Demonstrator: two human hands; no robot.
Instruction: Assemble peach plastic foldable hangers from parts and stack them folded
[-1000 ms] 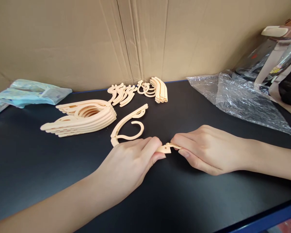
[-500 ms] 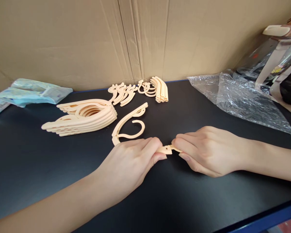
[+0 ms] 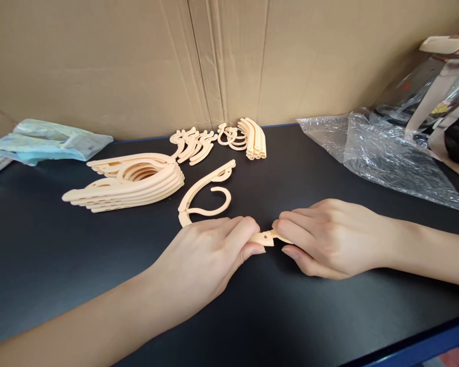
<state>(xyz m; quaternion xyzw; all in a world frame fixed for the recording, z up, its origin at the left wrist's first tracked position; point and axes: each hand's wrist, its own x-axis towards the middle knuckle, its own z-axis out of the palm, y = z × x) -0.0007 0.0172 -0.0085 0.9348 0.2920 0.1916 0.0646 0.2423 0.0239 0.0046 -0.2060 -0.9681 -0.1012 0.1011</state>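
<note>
My left hand (image 3: 214, 250) is closed around a cream plastic hanger piece (image 3: 265, 238), whose end with a small round hole pokes out past the thumb. Facing it, my right hand (image 3: 325, 239) pinches a thinner cream hanger piece (image 3: 277, 235) that meets this end. Most of both pieces is covered by my fingers. Just beyond my left hand lies a curved hanger arm (image 3: 199, 188) with a hook (image 3: 224, 206); its near end runs behind that hand, so I cannot tell how it joins the held part.
A stack of folded cream hangers (image 3: 133, 186) lies at the left. Loose hanger parts (image 3: 193, 145) and a bundle of arms (image 3: 255, 140) sit by the cardboard wall (image 3: 137, 66). Clear plastic wrap (image 3: 386, 158) and a clear bottle (image 3: 413, 94) stand right; a blue packet (image 3: 53, 142) is far left.
Both hands keep their grip and have barely moved. The held pieces have shifted slightly to the right, and the view has tilted a little.
</note>
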